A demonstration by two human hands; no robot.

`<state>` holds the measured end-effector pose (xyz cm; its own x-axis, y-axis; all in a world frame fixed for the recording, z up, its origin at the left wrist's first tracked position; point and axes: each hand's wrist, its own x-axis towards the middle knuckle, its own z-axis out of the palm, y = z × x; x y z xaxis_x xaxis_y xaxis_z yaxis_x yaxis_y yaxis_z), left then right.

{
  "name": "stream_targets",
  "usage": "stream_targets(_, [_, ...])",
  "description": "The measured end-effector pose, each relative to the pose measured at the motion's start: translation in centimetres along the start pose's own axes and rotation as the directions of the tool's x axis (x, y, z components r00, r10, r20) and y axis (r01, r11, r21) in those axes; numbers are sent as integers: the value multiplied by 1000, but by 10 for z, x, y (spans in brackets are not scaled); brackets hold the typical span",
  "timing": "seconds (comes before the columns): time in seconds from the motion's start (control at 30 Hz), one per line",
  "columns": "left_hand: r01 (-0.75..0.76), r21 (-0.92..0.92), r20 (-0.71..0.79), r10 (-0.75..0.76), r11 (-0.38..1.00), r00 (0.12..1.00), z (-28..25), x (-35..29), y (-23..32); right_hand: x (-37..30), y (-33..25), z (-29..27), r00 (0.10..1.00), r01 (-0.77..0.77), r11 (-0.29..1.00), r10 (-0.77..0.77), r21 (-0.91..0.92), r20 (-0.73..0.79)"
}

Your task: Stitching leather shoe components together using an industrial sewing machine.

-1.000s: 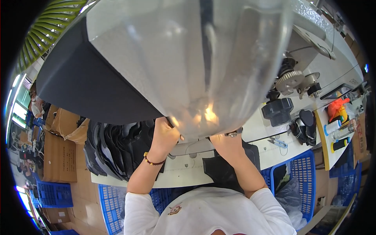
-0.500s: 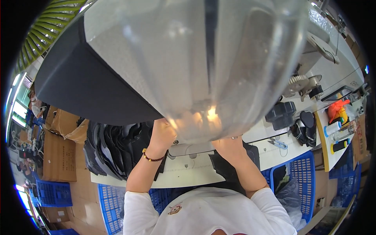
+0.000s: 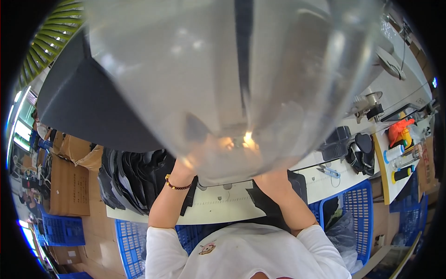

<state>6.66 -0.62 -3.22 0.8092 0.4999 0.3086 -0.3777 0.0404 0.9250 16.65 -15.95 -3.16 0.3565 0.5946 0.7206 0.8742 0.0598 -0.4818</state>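
A big clear plastic shield (image 3: 232, 83) hangs close in front of my view and covers most of what I see. It is wide at the top and narrows to a rounded lower edge just above the near side of the table (image 3: 218, 209). Its long axis runs up and away from me, with the narrow end pointing down toward my body. It is see-through but cloudy, with pale glare spots and two small warm glints near its lower end. A dark straight band (image 3: 244, 51) runs down its middle from the top edge to about the glints.

Both of my hands are up behind the lower end of that shield. My left hand (image 3: 195, 160) shows only as a blurred skin-coloured shape through the plastic, above my wrist with its dark bead bracelet (image 3: 177, 185). My right hand (image 3: 272, 169) is likewise behind the plastic, above my right forearm. I cannot tell whether either hand is spread, pressed together or pinching anything.

A large black sheet (image 3: 88, 107) lies on the table to my left, partly behind the shield. Black cut pieces (image 3: 134, 176) hang in a stack over the table's near edge, beside my left forearm. Small scissors (image 3: 329, 171) lie on the table to my right. Blue plastic crates (image 3: 355, 204) stand below the table.
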Motion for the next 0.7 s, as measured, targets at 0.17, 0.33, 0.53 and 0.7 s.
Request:
stream_targets(0.17, [-59, -20, -33, 58, 998, 998, -5, 6, -9, 5, 7, 2, 999, 42, 997, -41, -60, 18])
stream_targets(0.33, [91, -151, -99, -107, 984, 989, -19, 4, -18, 14, 2, 0, 998, -62, 998, 62, 13, 14])
stream_targets(0.53, [121, -10, -156, -121, 993, 980, -29, 9, -28, 19, 0, -3, 982, -189, 971, 183, 145, 57])
stream_targets(0.7, [115, -74, -198, -127, 991, 972, -58, 6, -50, 16, 4, 2, 993, 54, 986, -36, -158, 111])
